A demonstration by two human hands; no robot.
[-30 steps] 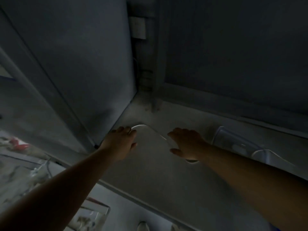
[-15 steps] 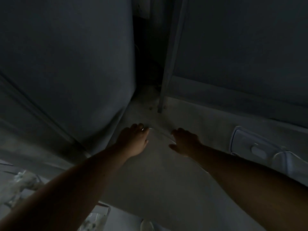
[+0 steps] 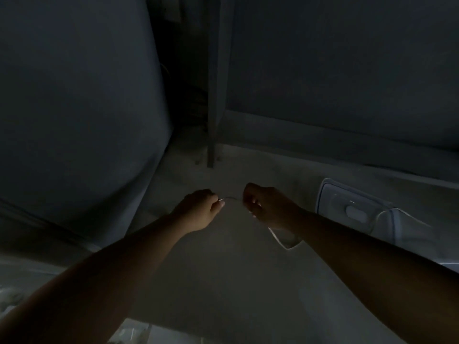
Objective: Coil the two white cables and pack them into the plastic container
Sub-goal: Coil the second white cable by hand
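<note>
Holding thin white cable (image 3: 277, 239) just off pale grey bench (image 3: 223, 281), centre frame.
- Pinching one end with curled fingers of left hand (image 3: 198, 211), 9 o'clock side of the short span.
- Gripping the other side in curled right hand (image 3: 269, 207), 3 o'clock side. Leaving a slack loop hanging under that wrist toward 5 o'clock.
- No coil formed yet, by the look of it.

Failure modes, best guess:
- Could lose the span if either pinch slackens. Thin and slick-looking, with little to grip.
- Could trap or drag the hanging loop under right forearm while winding, kinking it.
- Could spring open on release. Probably needs holding flat until packed.
- Could knock clear rounded-rectangle plastic container (image 3: 332, 194) at 3 o'clock with right forearm. Near it, and light-looking.
- Seeing what looks like second thin white cable (image 3: 412, 218) at the container's far-right part, 3 to 4 o'clock. Can't tell whether inside or over the rim. Could tangle with the first on packing.
- Poor light and white on pale, so easy to miss a twist.

Surface: flat, matte, dark specks toward 12 o'clock.

Room: very dim.
- Grey upright post (image 3: 213, 95) at 12 o'clock, meeting the bench.
- Large dark rounded panel (image 3: 74, 108) at 10 o'clock.
- Grey wall (image 3: 347, 70) with a low ledge from 1 to 3 o'clock.
- Pale clutter (image 3: 129, 333) at 7 o'clock past the bench edge, too blurred to name.
</note>
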